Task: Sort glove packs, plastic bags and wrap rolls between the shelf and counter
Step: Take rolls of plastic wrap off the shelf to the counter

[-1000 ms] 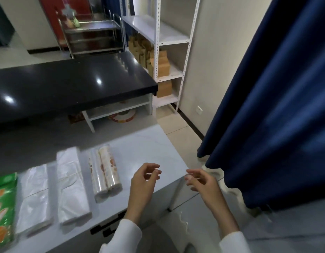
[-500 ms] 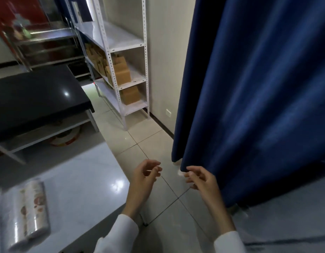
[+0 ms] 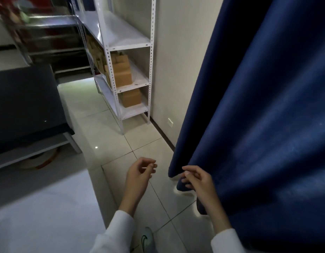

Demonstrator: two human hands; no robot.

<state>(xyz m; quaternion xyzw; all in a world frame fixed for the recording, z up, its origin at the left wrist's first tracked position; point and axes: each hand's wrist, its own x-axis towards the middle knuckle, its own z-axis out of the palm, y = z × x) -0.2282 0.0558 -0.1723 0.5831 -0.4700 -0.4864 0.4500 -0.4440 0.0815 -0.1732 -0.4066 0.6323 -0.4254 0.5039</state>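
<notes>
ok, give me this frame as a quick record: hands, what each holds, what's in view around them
left hand: raised over the floor, fingers loosely curled, holds nothing
right hand: raised beside the curtain edge, fingers loosely curled, holds nothing
counter: pale top, lower left, only a bare corner in view
shelf: white metal rack against the wall, top level bare
boxes: brown cardboard, on the middle and lower shelf levels
curtain: dark blue, fills the right side
black table: left
glove packs, bags, rolls: none in view
</notes>
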